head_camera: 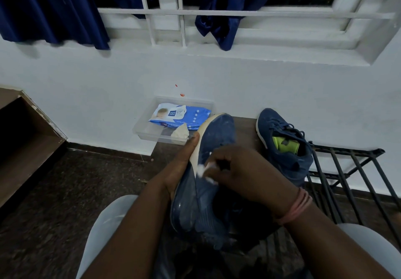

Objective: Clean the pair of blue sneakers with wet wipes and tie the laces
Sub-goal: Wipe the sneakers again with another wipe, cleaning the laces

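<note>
A blue sneaker (pixel 217 139) with a white sole edge is tilted on its side over my lap, toe pointing away. My left hand (pixel 182 166) grips it along the sole. My right hand (pixel 240 170) presses a crumpled white wet wipe (pixel 205 170) against the sneaker's side near the sole. The second blue sneaker (pixel 284 142) stands on a dark brown table (pixel 245 126), with a yellow-green insole showing and its laces loose. A blue pack of wet wipes (pixel 180 116) lies in a clear plastic tray (pixel 147 131), beside a used crumpled wipe (pixel 180 133).
A black metal rack (pixel 347 170) stands to the right of the table. Brown wooden steps (pixel 26 131) rise at the left. White wall, window grille and dark blue curtains (pixel 54 7) are ahead. My knees in light trousers (pixel 104 226) frame the dark speckled floor.
</note>
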`<state>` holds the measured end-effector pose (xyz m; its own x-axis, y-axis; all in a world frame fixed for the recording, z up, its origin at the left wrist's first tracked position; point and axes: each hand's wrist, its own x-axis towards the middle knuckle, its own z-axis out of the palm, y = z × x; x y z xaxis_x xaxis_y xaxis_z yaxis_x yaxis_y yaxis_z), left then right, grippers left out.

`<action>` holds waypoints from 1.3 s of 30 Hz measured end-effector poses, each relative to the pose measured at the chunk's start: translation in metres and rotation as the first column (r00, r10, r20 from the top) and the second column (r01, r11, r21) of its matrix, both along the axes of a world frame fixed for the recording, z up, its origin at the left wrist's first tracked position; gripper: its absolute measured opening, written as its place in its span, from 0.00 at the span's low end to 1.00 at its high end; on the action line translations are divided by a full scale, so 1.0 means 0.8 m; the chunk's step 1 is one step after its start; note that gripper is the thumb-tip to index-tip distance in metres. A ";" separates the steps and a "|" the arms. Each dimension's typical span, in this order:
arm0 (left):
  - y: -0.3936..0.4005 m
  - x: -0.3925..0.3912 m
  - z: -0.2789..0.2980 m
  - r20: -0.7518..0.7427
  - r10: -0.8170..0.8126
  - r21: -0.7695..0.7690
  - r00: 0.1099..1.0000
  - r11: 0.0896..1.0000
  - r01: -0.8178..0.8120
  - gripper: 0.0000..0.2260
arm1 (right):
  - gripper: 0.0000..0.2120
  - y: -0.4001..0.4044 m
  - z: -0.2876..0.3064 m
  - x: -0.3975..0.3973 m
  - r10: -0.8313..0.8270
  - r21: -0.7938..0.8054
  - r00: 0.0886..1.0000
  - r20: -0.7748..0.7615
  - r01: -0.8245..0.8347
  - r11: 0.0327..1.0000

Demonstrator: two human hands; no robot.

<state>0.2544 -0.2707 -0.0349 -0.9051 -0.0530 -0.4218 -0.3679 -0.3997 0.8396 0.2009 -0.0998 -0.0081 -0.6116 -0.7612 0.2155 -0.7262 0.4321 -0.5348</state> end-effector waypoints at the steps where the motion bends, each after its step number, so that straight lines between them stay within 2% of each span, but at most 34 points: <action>1: 0.001 -0.001 -0.002 0.001 -0.003 0.014 1.000 1.000 0.003 0.25 | 0.09 -0.001 -0.005 -0.011 -0.104 -0.029 0.992 -0.077 0.102 0.994; 2: 0.003 -0.001 -0.003 -0.002 -0.011 0.023 1.000 1.000 0.011 0.26 | 0.08 -0.001 -0.009 -0.021 -0.216 -0.074 0.971 -0.102 0.209 0.975; 3: 0.004 -0.001 -0.004 -0.012 -0.017 0.022 1.000 1.000 0.017 0.26 | 0.06 -0.002 -0.014 -0.029 -0.293 -0.135 0.955 -0.054 0.283 0.949; 5: 0.004 0.000 -0.004 -0.030 -0.029 0.032 0.999 0.999 0.030 0.24 | 0.02 -0.006 -0.021 -0.031 -0.351 -0.250 0.935 0.056 0.353 0.901; 7: 0.001 0.001 -0.002 -0.044 -0.023 0.014 0.999 1.000 0.023 0.23 | 0.02 -0.008 -0.020 -0.025 -0.282 -0.274 0.954 0.102 0.300 0.914; 9: -0.002 0.002 -0.002 -0.048 -0.013 0.002 0.999 1.000 0.013 0.24 | 0.04 -0.006 -0.012 -0.013 -0.089 -0.221 0.973 0.214 0.137 0.966; 10: -0.002 0.001 -0.002 -0.046 -0.008 0.008 0.999 1.000 0.008 0.25 | 0.04 -0.005 -0.010 -0.009 -0.005 -0.191 0.978 0.207 0.045 0.981; 12: -0.003 -0.004 -0.004 -0.047 -0.007 -0.004 0.999 1.000 0.007 0.26 | 0.04 -0.009 -0.014 -0.010 -0.010 -0.162 0.999 0.030 0.015 0.987; 13: -0.001 -0.004 -0.005 -0.036 -0.017 -0.019 0.999 1.000 0.017 0.28 | 0.05 -0.012 -0.019 -0.016 -0.081 -0.190 0.996 -0.035 0.073 0.979; 15: 0.003 -0.009 -0.010 -0.008 -0.030 -0.045 1.000 0.999 0.030 0.32 | 0.08 -0.017 -0.025 -0.026 -0.231 -0.254 0.971 -0.055 0.210 0.944; 16: 0.003 -0.013 -0.014 0.007 -0.014 -0.062 1.000 0.998 0.015 0.32 | 0.08 -0.017 -0.026 -0.029 -0.233 -0.270 0.972 -0.043 0.213 0.939; 18: -0.001 -0.019 -0.019 0.027 0.026 -0.087 0.999 0.996 -0.024 0.31 | 0.08 -0.014 -0.030 -0.030 -0.073 -0.254 0.996 0.042 0.082 0.964; 21: -0.006 -0.014 -0.015 0.031 0.014 -0.089 0.999 0.996 -0.011 0.27 | 0.06 -0.004 -0.022 -0.012 0.170 -0.126 0.973 0.156 -0.151 0.980; 23: -0.008 -0.008 -0.015 0.034 0.002 -0.045 0.999 0.999 0.000 0.22 | 0.05 0.001 -0.014 -0.006 0.249 -0.079 0.960 0.127 -0.240 0.968; 25: -0.004 -0.005 -0.011 0.026 0.009 -0.018 1.000 1.000 -0.008 0.21 | 0.05 0.005 -0.010 -0.014 0.153 -0.113 0.986 0.058 -0.146 0.983; 28: 0.002 -0.003 -0.004 0.023 -0.012 0.015 1.000 1.000 0.011 0.23 | 0.04 0.010 -0.016 -0.033 -0.194 -0.168 0.981 0.009 0.193 0.967; 29: 0.002 -0.002 -0.003 0.022 -0.024 0.019 0.999 1.000 0.023 0.23 | 0.05 0.011 -0.019 -0.033 -0.239 -0.165 0.971 0.022 0.239 0.957; 30: 0.001 -0.002 -0.004 0.022 -0.031 0.017 0.999 0.999 0.031 0.24 | 0.05 0.011 -0.020 -0.030 -0.213 -0.146 0.975 0.057 0.219 0.965; 34: 0.001 -0.007 -0.008 0.026 0.041 -0.001 0.999 0.999 -0.041 0.26 | 0.02 0.014 -0.003 0.003 0.078 -0.011 0.977 0.197 -0.078 0.997; 35: 0.001 -0.008 -0.009 0.026 0.063 0.005 0.998 0.998 -0.063 0.26 | 0.02 0.014 0.001 0.005 0.096 -0.010 0.975 0.201 -0.096 0.995; 36: 0.002 -0.009 -0.012 0.018 0.072 0.015 0.997 0.997 -0.073 0.27 | 0.01 0.014 -0.002 0.000 0.055 -0.026 0.984 0.171 -0.052 0.998; 38: 0.006 -0.009 -0.015 0.007 0.031 0.031 1.000 0.999 -0.031 0.26 | 0.05 0.013 -0.015 -0.016 -0.184 -0.019 0.983 0.013 0.184 0.983; 39: 0.008 -0.008 -0.015 0.010 0.009 0.037 1.000 0.999 -0.009 0.24 | 0.05 0.013 -0.024 -0.023 -0.306 0.008 0.950 -0.064 0.307 0.952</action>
